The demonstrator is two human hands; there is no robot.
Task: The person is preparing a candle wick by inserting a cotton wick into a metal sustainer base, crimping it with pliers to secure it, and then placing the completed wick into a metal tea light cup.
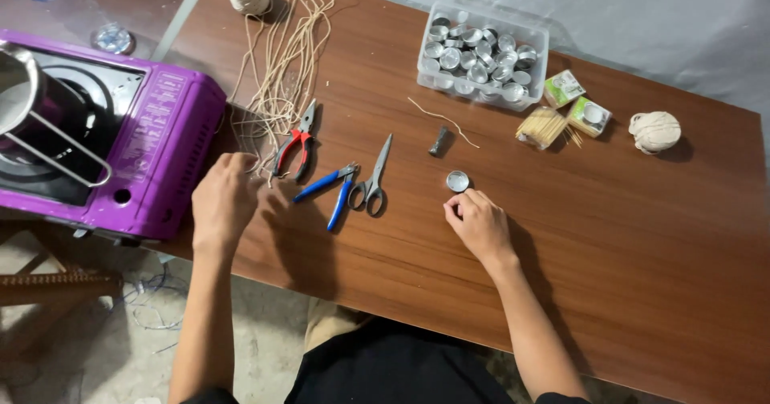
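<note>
One small metal cup (457, 181) is set out on the tabletop (642, 236), just beyond the right hand (479, 226), whose loosely curled fingers grip nothing. Cut wick strands (273, 107) are touched by the left hand (227, 198), half-closed. Remaining cups are seen unused in the plastic box (484, 51).

Beyond my work sit a purple stove (152, 131), scissors (371, 181), a tub of tins (484, 55) and toothpicks (544, 127).
</note>
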